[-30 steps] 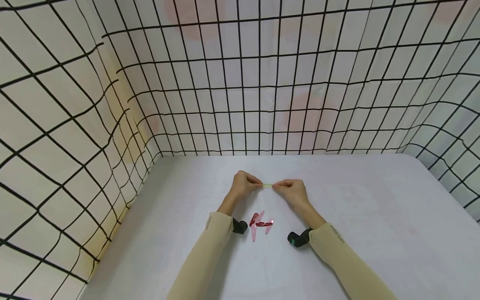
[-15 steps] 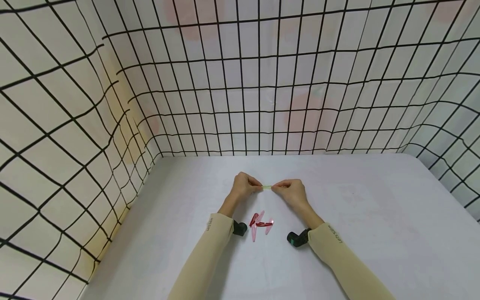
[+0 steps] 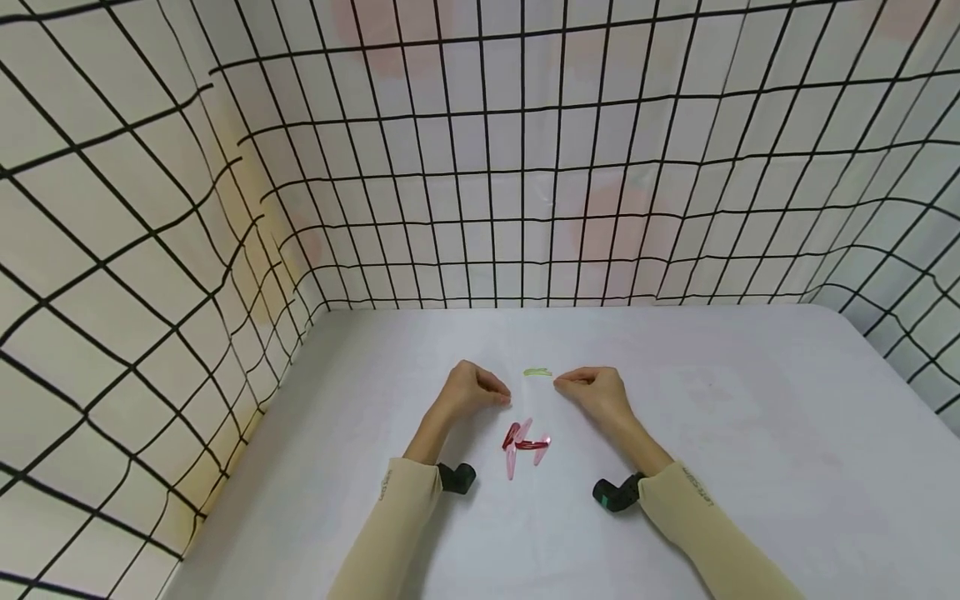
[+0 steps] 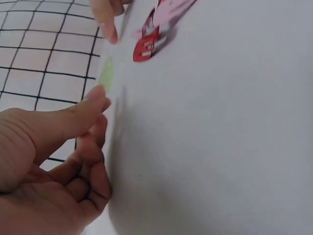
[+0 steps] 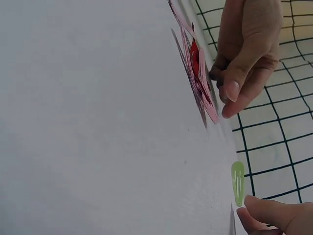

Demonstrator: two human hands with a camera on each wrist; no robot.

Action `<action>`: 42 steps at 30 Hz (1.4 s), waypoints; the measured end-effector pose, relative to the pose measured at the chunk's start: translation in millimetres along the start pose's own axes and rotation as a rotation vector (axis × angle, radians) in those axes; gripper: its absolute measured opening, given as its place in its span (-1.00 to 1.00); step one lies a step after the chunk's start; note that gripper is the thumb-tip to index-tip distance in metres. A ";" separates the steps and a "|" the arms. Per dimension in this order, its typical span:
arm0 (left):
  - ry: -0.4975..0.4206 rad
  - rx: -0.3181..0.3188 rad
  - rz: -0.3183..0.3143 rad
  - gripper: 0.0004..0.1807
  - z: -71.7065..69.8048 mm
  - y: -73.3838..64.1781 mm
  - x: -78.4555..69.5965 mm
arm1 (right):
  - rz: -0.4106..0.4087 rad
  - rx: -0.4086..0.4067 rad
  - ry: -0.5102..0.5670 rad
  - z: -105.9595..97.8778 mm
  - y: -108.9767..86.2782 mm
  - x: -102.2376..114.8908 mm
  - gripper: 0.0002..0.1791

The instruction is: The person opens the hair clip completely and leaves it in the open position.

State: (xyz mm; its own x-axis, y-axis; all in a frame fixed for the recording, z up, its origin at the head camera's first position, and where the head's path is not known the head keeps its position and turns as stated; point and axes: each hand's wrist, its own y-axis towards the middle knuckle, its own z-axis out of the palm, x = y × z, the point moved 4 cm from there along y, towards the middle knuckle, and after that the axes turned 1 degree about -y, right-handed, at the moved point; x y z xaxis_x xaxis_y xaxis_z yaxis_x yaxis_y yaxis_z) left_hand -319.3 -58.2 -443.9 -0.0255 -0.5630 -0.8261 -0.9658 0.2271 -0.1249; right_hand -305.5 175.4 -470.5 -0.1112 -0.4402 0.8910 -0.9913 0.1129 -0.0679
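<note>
A light green snap hair clip [image 3: 537, 372] lies on the white table between and a little beyond my hands. My left hand [image 3: 472, 393] hovers to the left of it, thumb and fingers loosely bent with nothing between them. Just right of the clip is my right hand [image 3: 596, 392]; in the right wrist view its thumb and fingertip [image 5: 250, 200] stand slightly apart, right at the narrow end of the clip. Closer to me sits a loose cluster of clips, including a red hair clip [image 3: 532, 446] and a pink hair clip [image 3: 511, 462], several overlapping.
A black wire grid [image 3: 495, 175] with pale sheeting behind it rises along the back, left and right of the white table [image 3: 750, 433]. A black wrist camera [image 3: 457, 478] sits at the left sleeve and another black camera [image 3: 617, 493] at the right.
Both hands have let go of the green hair clip, which now lies on the table. The left hand has drawn back toward me and left; the right has shifted slightly right and toward me.
</note>
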 end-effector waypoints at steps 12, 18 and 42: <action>-0.079 0.153 0.112 -0.83 5.3 -37.7 6.5 | -0.085 0.183 -0.012 10.5 -34.0 -3.7 -0.80; -0.083 0.223 0.160 -0.75 12.5 -40.0 6.0 | -0.151 0.222 -0.045 16.9 -38.9 -2.9 -0.79; -0.052 0.152 0.159 -0.89 16.4 -37.1 5.3 | -0.223 0.220 -0.109 25.1 -41.9 4.9 -0.90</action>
State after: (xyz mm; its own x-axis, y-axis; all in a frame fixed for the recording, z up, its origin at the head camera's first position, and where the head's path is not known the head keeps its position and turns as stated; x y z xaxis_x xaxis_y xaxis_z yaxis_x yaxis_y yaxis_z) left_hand -279.4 -56.6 -452.7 -0.1571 -0.4699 -0.8686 -0.9008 0.4286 -0.0690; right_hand -266.2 146.2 -474.5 0.1151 -0.5267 0.8422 -0.9823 -0.1866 0.0175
